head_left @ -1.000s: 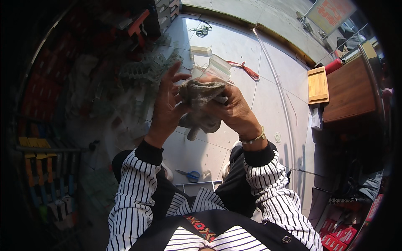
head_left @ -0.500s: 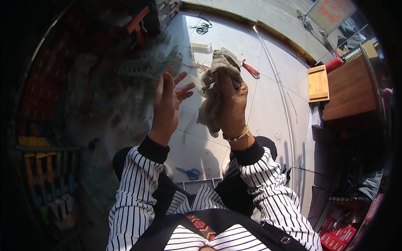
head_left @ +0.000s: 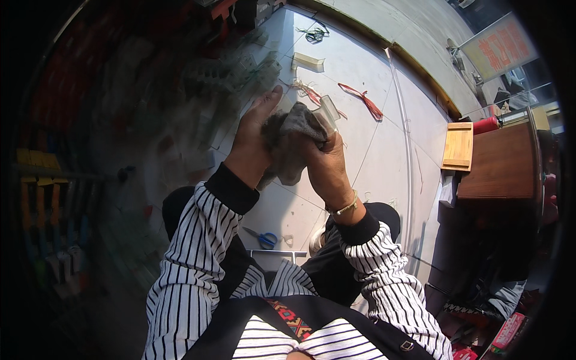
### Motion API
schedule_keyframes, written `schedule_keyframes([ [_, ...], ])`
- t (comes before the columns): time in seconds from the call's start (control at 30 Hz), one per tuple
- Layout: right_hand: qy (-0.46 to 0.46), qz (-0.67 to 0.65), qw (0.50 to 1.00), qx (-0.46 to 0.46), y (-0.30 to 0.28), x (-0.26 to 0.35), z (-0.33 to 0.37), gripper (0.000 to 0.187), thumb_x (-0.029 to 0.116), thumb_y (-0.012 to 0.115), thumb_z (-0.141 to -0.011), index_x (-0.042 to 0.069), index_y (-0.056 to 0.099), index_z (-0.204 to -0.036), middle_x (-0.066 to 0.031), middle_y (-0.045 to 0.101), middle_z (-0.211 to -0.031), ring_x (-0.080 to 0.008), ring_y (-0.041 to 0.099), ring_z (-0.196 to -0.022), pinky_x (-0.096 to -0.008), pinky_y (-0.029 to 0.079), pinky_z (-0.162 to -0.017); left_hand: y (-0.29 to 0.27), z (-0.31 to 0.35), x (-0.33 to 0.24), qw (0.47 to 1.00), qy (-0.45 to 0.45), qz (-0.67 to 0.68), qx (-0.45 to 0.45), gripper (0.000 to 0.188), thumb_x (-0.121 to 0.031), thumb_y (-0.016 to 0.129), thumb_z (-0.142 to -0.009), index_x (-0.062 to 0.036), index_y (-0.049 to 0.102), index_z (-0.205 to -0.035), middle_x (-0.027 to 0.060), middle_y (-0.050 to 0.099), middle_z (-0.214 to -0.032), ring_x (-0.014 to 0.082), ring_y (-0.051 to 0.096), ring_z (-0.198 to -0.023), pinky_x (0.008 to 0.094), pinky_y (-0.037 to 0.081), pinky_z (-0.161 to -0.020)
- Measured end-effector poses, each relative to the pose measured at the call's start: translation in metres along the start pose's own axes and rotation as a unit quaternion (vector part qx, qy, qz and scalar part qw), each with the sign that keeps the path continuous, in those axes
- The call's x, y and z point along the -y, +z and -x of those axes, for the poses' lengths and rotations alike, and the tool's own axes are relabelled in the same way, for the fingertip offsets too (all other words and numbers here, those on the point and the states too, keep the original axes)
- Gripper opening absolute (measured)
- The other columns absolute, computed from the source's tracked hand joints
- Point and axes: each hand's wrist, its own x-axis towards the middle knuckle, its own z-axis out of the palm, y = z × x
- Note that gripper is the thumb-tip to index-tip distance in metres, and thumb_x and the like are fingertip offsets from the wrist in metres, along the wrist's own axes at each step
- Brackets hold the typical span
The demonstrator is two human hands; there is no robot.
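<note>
A crumpled grey cloth is bunched up in my right hand, whose fingers and thumb are closed on it. A clear plastic piece sticks out past the cloth at the far right side, just beyond my right fingers. My left hand is up against the cloth's left side with its thumb pointing away from me. Its other fingers are hidden behind the cloth and in shadow. Both hands are raised over the pale tiled floor.
Blue-handled scissors lie between my feet. Farther off are red strips, a dark tangle of cord and a clear plastic piece. Stacked clear plastic pieces stand at left, a wooden board and brown cabinet at right.
My left hand has moved right from open air to meet the cloth. My right hand has turned and come slightly nearer, with the cloth and plastic piece. The view has shifted a little.
</note>
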Motion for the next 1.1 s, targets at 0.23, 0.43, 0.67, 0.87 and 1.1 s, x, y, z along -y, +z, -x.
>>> schedule_keyframes([
  [0.23, -0.014, 0.187, 0.975, 0.123, -0.004, 0.019, -0.003, 0.02, 0.003, 0.059, -0.082, -0.003, 0.058, -0.101, -0.0049, 0.063, -0.083, -0.0107, 0.059, -0.075, -0.0242, 0.049, -0.068, -0.002, 0.0, -0.002, 0.995, 0.09, -0.037, -0.02, 0.03, -0.008, 0.048, -0.092, -0.008, 0.044, -0.122, 0.0108, 0.055, -0.102, 0.0221, 0.061, -0.077, 0.032, 0.055, -0.064],
  [0.43, 0.157, 0.452, 0.845, 0.238, -0.001, -0.004, 0.0, 0.03, 0.029, 0.062, -0.083, -0.001, 0.063, -0.086, -0.0089, 0.062, -0.066, -0.0142, 0.059, -0.062, -0.0314, 0.047, -0.059, -0.022, -0.005, -0.048, 0.987, 0.139, -0.05, 0.065, 0.034, -0.012, 0.046, -0.093, -0.0143, 0.044, -0.127, 0.011, 0.057, -0.103, 0.0217, 0.062, -0.08, 0.0341, 0.054, -0.062],
  [0.67, 0.014, 0.029, 0.996, -0.088, -0.021, 0.004, -0.011, 0.03, 0.027, 0.049, -0.093, -0.002, 0.057, -0.099, -0.0064, 0.062, -0.083, -0.0119, 0.059, -0.073, -0.0232, 0.049, -0.063, -0.033, -0.007, -0.049, 0.981, 0.188, -0.024, -0.046, 0.039, -0.019, 0.046, -0.094, -0.0081, 0.038, -0.131, 0.0113, 0.055, -0.109, 0.0208, 0.061, -0.088, 0.032, 0.052, -0.066],
  [0.87, -0.271, 0.318, 0.907, -0.051, 0.018, -0.028, -0.009, 0.071, 0.012, 0.076, -0.071, 0.0, 0.038, -0.13, -0.013, 0.052, -0.116, -0.0262, 0.055, -0.101, -0.0325, 0.046, -0.087, -0.024, -0.024, -0.008, 0.966, 0.167, -0.173, -0.09, 0.044, -0.018, 0.048, -0.093, -0.0045, 0.031, -0.131, 0.0136, 0.053, -0.109, 0.0204, 0.058, -0.09, 0.0318, 0.049, -0.074],
  [1.1, -0.235, 0.197, 0.948, -0.086, -0.007, -0.027, -0.011, 0.026, 0.006, 0.069, -0.069, 0.001, 0.063, -0.094, -0.0085, 0.063, -0.089, -0.0187, 0.059, -0.078, -0.0279, 0.047, -0.071, -0.009, -0.019, 0.028, 0.989, 0.103, -0.1, -0.039, 0.046, -0.011, 0.045, -0.092, -0.003, 0.027, -0.134, 0.0129, 0.054, -0.102, 0.0184, 0.057, -0.087, 0.0313, 0.048, -0.079],
])
